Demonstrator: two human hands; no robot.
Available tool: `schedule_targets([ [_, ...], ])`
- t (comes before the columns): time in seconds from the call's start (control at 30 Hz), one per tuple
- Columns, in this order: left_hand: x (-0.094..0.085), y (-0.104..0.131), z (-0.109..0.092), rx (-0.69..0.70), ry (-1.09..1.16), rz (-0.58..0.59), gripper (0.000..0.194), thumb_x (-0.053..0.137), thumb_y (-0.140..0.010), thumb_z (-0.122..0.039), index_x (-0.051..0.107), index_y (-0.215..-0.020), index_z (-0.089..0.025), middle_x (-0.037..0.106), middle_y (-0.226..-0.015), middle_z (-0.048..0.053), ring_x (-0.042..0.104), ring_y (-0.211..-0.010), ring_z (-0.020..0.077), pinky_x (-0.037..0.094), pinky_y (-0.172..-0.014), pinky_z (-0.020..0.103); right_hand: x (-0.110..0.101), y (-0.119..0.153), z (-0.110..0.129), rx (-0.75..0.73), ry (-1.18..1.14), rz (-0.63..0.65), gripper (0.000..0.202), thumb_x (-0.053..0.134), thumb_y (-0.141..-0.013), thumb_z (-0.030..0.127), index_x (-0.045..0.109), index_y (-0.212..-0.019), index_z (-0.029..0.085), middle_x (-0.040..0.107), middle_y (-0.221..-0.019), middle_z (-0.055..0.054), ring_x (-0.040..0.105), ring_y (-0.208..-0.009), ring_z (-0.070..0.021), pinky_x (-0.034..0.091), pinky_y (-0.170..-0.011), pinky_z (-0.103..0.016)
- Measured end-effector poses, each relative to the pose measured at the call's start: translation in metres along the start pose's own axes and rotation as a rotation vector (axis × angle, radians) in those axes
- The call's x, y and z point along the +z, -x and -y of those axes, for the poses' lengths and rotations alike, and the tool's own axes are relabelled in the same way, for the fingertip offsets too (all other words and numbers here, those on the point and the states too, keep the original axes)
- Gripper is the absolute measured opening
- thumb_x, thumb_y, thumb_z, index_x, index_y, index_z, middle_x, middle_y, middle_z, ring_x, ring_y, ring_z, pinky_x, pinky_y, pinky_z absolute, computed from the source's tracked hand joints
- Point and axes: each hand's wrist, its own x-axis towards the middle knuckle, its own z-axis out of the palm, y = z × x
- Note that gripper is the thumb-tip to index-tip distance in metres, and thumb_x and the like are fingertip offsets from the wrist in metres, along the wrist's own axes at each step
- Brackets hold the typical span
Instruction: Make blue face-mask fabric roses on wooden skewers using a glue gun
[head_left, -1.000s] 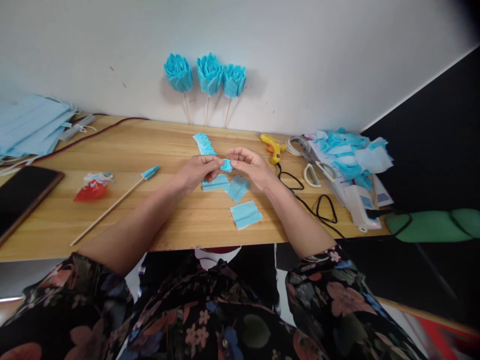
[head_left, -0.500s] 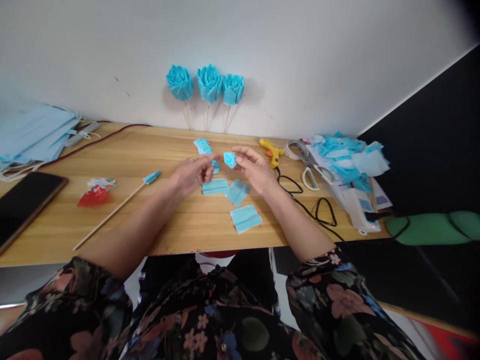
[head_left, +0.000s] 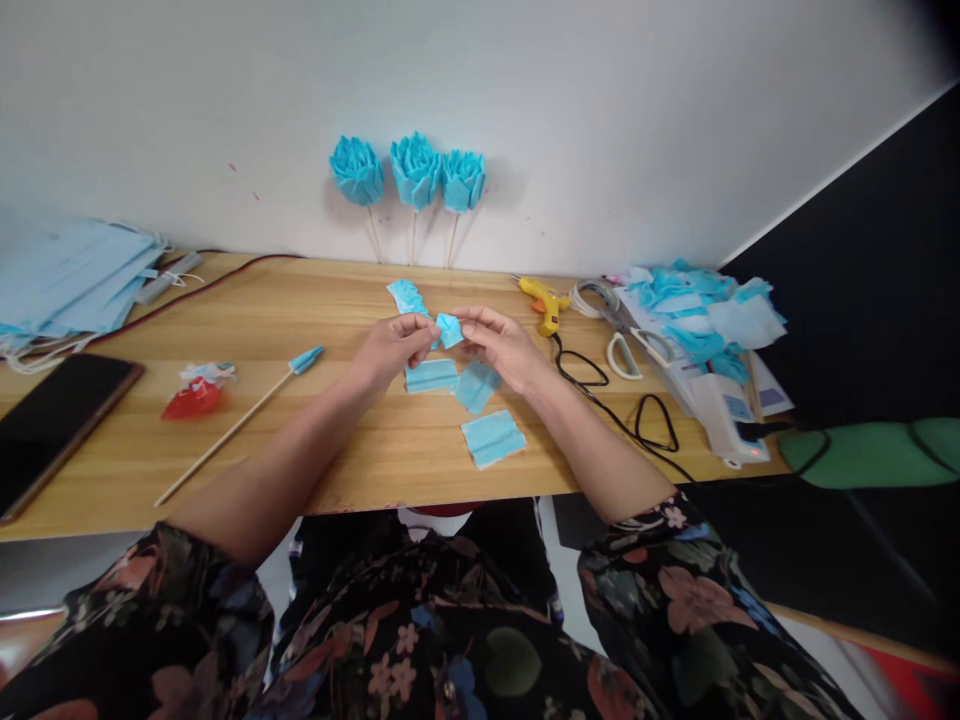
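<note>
Between my two hands is a small folded piece of blue mask fabric (head_left: 449, 330). My left hand (head_left: 395, 350) pinches its left edge, and my right hand (head_left: 501, 345) grips the right side between thumb and fingers. Just beneath, flat rectangular blue fabric pieces (head_left: 493, 438) lie on the wooden table (head_left: 360, 470). Behind my left hand sits a row of folded blue pieces (head_left: 406, 296), partly hidden by the fingers. A wooden stick (head_left: 225, 438) with a blue wrapped tip (head_left: 306, 360) rests to the left of my left forearm.
Three blue fabric flowers (head_left: 415, 172) on sticks lean against the wall. A yellow glue gun (head_left: 545, 304), its black cord, scissors (head_left: 624, 356), a fabric scrap pile (head_left: 697, 315) and a white power strip (head_left: 724, 420) lie right. Left are face masks (head_left: 75, 275), a phone (head_left: 64, 420) and a red bag (head_left: 193, 398).
My left hand has moved right from a pointing pose and now pinches the folded blue piece. The piece has shifted slightly left and down, with my right hand still on it.
</note>
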Motion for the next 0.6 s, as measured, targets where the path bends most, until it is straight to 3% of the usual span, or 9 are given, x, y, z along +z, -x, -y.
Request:
schedule_targets([
  [0.17,-0.0008,0.0006,-0.0017,-0.007,-0.035,-0.008,0.017,0.067,-0.076,-0.031,0.059,-0.070,-0.018,0.045,-0.048,-0.007,0.035,-0.047,0.0073,0.028,-0.052,0.024,-0.0050,-0.0011,0.0053,-0.074,0.190,-0.092,0.028,0.073,-0.080,0.045,0.077,-0.096,0.022,0.075,-0.093,-0.002,0.066,-0.088,-0.0144,0.051,-0.084,-0.029],
  [0.27,0.0008,0.0016,-0.0045,-0.016,-0.071,0.002,0.016,0.067,-0.077,-0.031,0.060,-0.072,-0.018,0.046,-0.049,-0.007,0.036,-0.048,0.0073,0.028,-0.052,0.024,-0.0048,0.0008,0.0090,-0.114,0.251,-0.079,0.029,0.069,-0.084,0.049,0.076,-0.090,0.021,0.074,-0.090,-0.002,0.065,-0.087,-0.0146,0.049,-0.084,-0.030],
  [0.43,0.0041,0.0021,-0.0066,-0.021,-0.129,-0.013,0.012,0.067,-0.076,-0.026,0.060,-0.071,-0.018,0.048,-0.052,-0.007,0.037,-0.049,0.0069,0.029,-0.052,0.023,-0.0019,0.0024,0.0099,-0.134,0.337,-0.020,0.026,0.075,-0.078,0.044,0.072,-0.083,0.019,0.070,-0.080,0.001,0.060,-0.074,-0.0123,0.046,-0.075,-0.028],
  [0.6,0.0011,-0.0002,-0.0035,0.039,-0.074,-0.047,0.017,0.067,-0.082,-0.032,0.059,-0.075,-0.018,0.045,-0.049,-0.007,0.036,-0.048,0.0074,0.030,-0.051,0.023,0.0016,0.0017,0.0102,-0.116,0.284,-0.085,0.027,0.075,-0.074,0.045,0.067,-0.076,0.019,0.065,-0.074,0.002,0.054,-0.069,-0.0112,0.042,-0.068,-0.026],
])
